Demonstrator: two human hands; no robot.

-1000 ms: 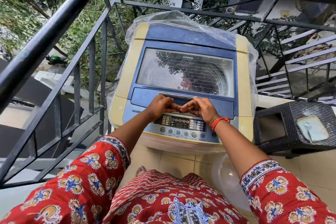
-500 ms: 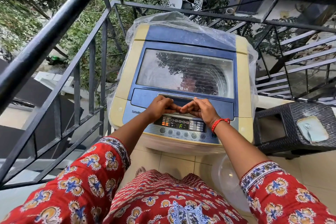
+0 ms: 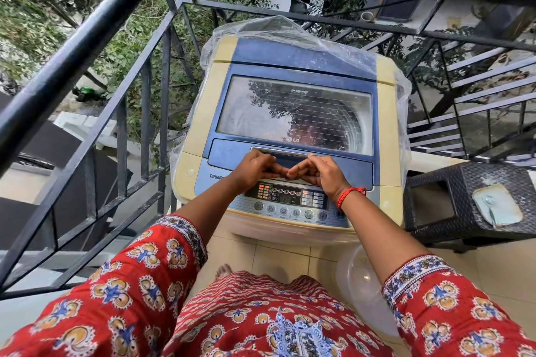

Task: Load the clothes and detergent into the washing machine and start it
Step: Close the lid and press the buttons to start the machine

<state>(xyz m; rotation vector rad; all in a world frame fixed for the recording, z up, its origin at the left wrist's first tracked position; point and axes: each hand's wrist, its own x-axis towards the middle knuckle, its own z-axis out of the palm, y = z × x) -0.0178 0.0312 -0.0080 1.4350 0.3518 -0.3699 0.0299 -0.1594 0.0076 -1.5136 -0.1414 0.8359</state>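
A blue and cream top-load washing machine [image 3: 293, 52] stands in the balcony corner with its glass lid [image 3: 293, 113] down. Dark shapes show through the glass, too unclear to name. My left hand [image 3: 255, 168] and my right hand [image 3: 319, 172] sit side by side at the lid's front edge. Their fingers are curled at the lid handle [image 3: 278, 151] and the fingertips meet in the middle. The lit control panel [image 3: 290, 197] lies just below my wrists. No detergent is in view.
A clear plastic sheet [image 3: 290, 27] is bunched over the machine's back. Black metal railing [image 3: 87, 46] closes the left and far sides. A dark woven stool [image 3: 464, 182] carrying a small metal tray [image 3: 497, 206] stands right. A clear plastic tub [image 3: 359, 278] sits on the tiled floor.
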